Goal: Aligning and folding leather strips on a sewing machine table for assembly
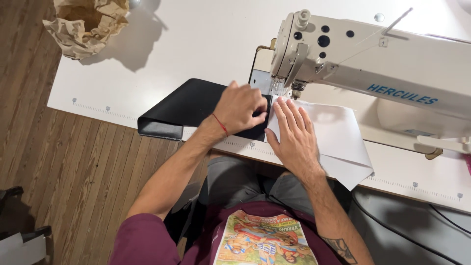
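- Head view: a person sits at a cream sewing machine (373, 64) on a white table (147, 68) and feeds two pieces of material under the needle area (279, 91).
- The left hand (240, 108) lies on the black piece (189, 105). Its fingers are curled and closed together on the edge of this piece, thumb side toward the needle; it looks like a light pinch, but the fingertips are partly hidden.
- The right hand (294, 135) is open and flat, fingers spread a little apart, pressing the white piece (338, 137) down on the table. It clamps nothing; it only holds by pressure.
- The black piece runs away from the left grip to the far left, where its folded end hangs over the table edge. The white piece goes out from under the right palm to the right, with a pointed corner past the table edge.
- The two pieces meet just between the two hands, directly in front of the presser foot.
- To do this step well, I judge the edges should be kept aligned where the hands meet, with fingertips well apart from the needle.
- Both forearms come up from the body and converge; the left wrist bears a thin red string (220, 124).
- A crumpled paper bag (86, 24) stands well apart, beyond the left hand.
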